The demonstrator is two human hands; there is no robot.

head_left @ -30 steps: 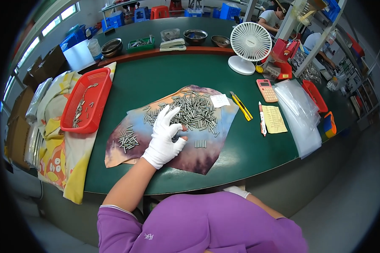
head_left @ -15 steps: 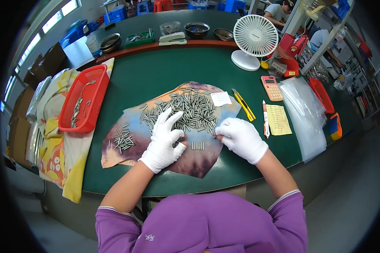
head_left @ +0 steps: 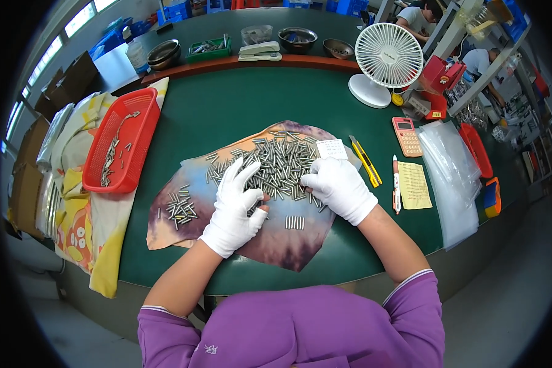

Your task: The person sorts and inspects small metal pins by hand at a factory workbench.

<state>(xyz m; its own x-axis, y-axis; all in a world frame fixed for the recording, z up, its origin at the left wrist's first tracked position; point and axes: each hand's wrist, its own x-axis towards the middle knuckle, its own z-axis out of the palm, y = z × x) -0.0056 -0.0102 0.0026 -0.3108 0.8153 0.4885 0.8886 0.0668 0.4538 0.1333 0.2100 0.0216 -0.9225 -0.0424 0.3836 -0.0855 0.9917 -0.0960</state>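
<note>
A heap of small metal pins [head_left: 279, 162] lies on a tie-dyed cloth [head_left: 276, 248]. My left hand [head_left: 232, 211], in a white glove with bare fingertips, rests by the heap's near left side. Its fingers are spread, the thumb and index finger apart, and it looks open. At the heap's right edge, my gloved right hand [head_left: 343, 189] has its fingers curled together among the pins; what they pinch is hidden. A short row of pins [head_left: 294, 222] stands side by side between my hands. A smaller pile of pins [head_left: 181, 207] lies to the left.
On the left, a red basket [head_left: 147, 129] holds some metal pieces. To the right are a paper slip [head_left: 331, 149], a yellow cutter knife [head_left: 366, 162], a pen [head_left: 396, 184], a note [head_left: 416, 190], a calculator [head_left: 407, 137] and plastic bags [head_left: 451, 184]. A white fan [head_left: 389, 56] stands behind.
My right hand has moved from beside the row of pins up and away to the heap's right edge. My left hand has stayed nearly in place. The view has shifted slightly.
</note>
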